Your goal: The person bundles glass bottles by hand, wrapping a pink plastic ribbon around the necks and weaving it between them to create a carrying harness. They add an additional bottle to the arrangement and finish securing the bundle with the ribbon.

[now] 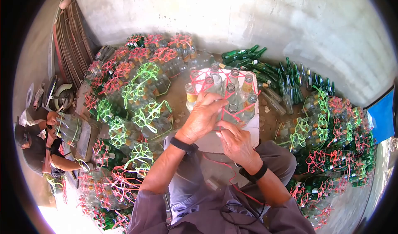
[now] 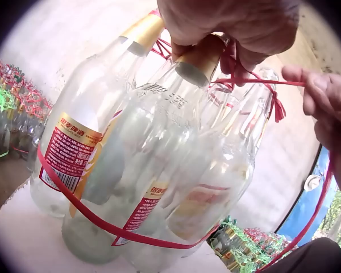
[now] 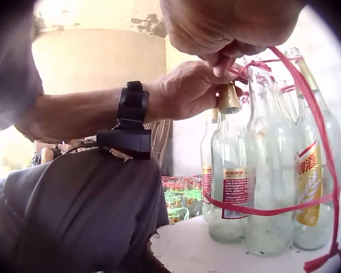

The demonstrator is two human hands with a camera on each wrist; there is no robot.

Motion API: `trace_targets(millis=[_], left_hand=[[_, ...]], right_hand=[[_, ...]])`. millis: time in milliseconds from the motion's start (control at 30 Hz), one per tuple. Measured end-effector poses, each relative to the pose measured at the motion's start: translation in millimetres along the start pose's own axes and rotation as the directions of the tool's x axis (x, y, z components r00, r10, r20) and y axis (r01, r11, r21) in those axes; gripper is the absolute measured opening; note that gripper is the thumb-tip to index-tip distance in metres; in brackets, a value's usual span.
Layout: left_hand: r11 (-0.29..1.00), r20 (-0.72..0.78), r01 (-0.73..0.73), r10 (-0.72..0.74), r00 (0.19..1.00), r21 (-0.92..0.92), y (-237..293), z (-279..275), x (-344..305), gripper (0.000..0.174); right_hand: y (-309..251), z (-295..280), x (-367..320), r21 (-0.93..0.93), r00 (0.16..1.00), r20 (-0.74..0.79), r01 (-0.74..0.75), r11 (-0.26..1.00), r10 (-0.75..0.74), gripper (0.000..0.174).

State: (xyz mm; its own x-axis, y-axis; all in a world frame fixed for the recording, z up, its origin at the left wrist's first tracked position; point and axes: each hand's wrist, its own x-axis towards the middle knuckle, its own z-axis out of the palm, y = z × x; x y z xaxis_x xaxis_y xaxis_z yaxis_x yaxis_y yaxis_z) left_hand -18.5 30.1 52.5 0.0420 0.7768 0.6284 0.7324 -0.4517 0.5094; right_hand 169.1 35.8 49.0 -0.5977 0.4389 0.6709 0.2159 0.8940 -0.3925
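A bundle of several clear glass bottles (image 1: 230, 86), some with gold foil necks, stands upright in front of me. Red plastic twine (image 2: 96, 220) rings the bottles low down, and more twine weaves between their necks. At the near side of the bundle, my left hand (image 1: 203, 115) rests over a gold-foiled neck and pinches the twine there. My right hand (image 1: 238, 145), just nearer to me, pinches a strand of twine between thumb and finger. That strand runs taut between the hands in the left wrist view. A loose length hangs down from my right hand.
The bottles stand on a white-topped support (image 1: 252, 134) before my knees. Tied bundles with green twine (image 1: 151, 115) crowd the left, and more bundles (image 1: 321, 159) the right. Loose green bottles (image 1: 248, 57) lie by the wall. Another person (image 1: 35, 151) sits at far left, handling bottles.
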Motion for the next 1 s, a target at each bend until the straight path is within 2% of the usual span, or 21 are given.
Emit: trace_targets(millis=[33,67,133,267,333,367,433,633,667,733,867,967,1000], left_hand=[[1.000,-0.004,-0.014,0.014,1.000,0.016,0,0,1,0.038],[1.000,-0.002,-0.014,0.014,1.000,0.016,0,0,1,0.038],[1.000,0.001,-0.011,0.011,1.000,0.017,-1,1,1,0.039],[1.000,0.001,-0.021,0.021,1.000,0.011,-5,4,0,0.040],[0.999,-0.013,-0.036,0.036,0.999,0.030,-5,5,-1,0.040],[0.999,-0.010,-0.033,0.033,0.999,0.030,-5,6,0,0.040],[0.998,-0.042,-0.042,0.044,0.998,0.051,-2,6,3,0.042],[0.999,-0.066,-0.038,0.039,0.997,0.014,-4,14,3,0.045],[0.999,-0.070,-0.040,0.040,0.997,0.012,-4,16,4,0.045],[0.999,-0.091,-0.050,0.052,0.994,0.019,-5,17,5,0.044],[0.998,-0.111,-0.053,0.057,0.992,0.040,-2,17,7,0.042],[1.000,-0.078,0.006,-0.004,0.997,0.030,1,15,4,0.042],[1.000,-0.078,-0.002,0.003,0.997,0.004,-3,17,3,0.042]], right_hand=[[5,6,-2,0.095,0.998,0.049,-0.041,0.995,0.036,0.013],[9,14,-5,0.095,0.998,0.048,-0.042,0.995,0.038,0.013],[18,37,-15,0.239,0.973,-0.004,-0.224,0.945,0.232,0.014],[20,72,-26,0.375,0.935,-0.126,-0.265,0.888,0.332,0.020],[13,80,-25,0.487,0.866,-0.150,-0.355,0.798,0.477,0.025],[14,82,-25,0.488,0.865,-0.148,-0.358,0.796,0.480,0.025],[15,89,-26,0.621,0.810,-0.074,-0.419,0.662,0.582,0.028],[15,101,-37,0.709,0.775,-0.020,-0.435,0.555,0.632,0.022],[17,104,-38,0.706,0.776,-0.021,-0.435,0.559,0.630,0.022],[16,110,-37,0.637,0.797,-0.100,-0.408,0.654,0.595,0.018],[7,105,-32,0.637,0.800,-0.107,-0.401,0.658,0.591,0.017],[-17,80,-27,0.665,0.784,-0.072,-0.423,0.616,0.616,0.019],[-20,72,-25,0.711,0.778,-0.008,-0.437,0.551,0.628,0.021]])
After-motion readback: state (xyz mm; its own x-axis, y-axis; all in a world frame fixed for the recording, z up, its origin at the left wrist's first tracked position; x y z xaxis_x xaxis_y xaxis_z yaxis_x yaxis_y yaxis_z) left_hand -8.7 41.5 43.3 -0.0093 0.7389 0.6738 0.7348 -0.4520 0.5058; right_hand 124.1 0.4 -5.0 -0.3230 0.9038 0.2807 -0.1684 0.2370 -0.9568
